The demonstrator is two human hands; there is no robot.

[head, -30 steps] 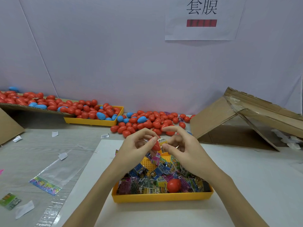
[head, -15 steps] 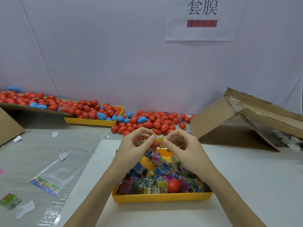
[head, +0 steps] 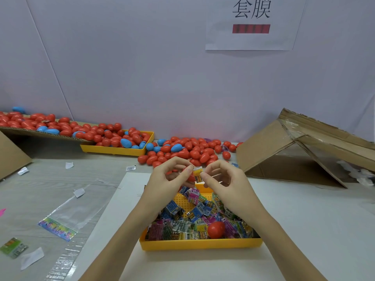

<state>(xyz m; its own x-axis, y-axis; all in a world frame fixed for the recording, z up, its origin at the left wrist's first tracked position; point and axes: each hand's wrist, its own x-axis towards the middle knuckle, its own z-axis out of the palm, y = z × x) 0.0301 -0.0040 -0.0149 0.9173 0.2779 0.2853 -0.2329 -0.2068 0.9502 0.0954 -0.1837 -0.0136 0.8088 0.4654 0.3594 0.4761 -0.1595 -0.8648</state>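
Observation:
Over the far end of a yellow tray (head: 200, 244), both my hands meet. My left hand (head: 170, 179) grips a red plastic egg half (head: 190, 178), mostly hidden by its fingers. My right hand (head: 223, 181) pinches a small yellow printed packet (head: 197, 171) between thumb and forefinger, right beside that egg piece. The tray is filled with several small colourful packets (head: 194, 211), and one whole red egg (head: 216, 229) lies among them near the front right.
A loose heap of red and blue eggs (head: 188, 152) lies against the back wall, with more in a second yellow tray (head: 117, 150) and on cardboard at the left. A collapsed cardboard box (head: 294, 151) stands right. Clear plastic bags (head: 67, 218) and paper scraps lie left.
Both hands have risen slightly and moved a little away from me, still holding the egg piece and the packet together. Nothing else has shifted.

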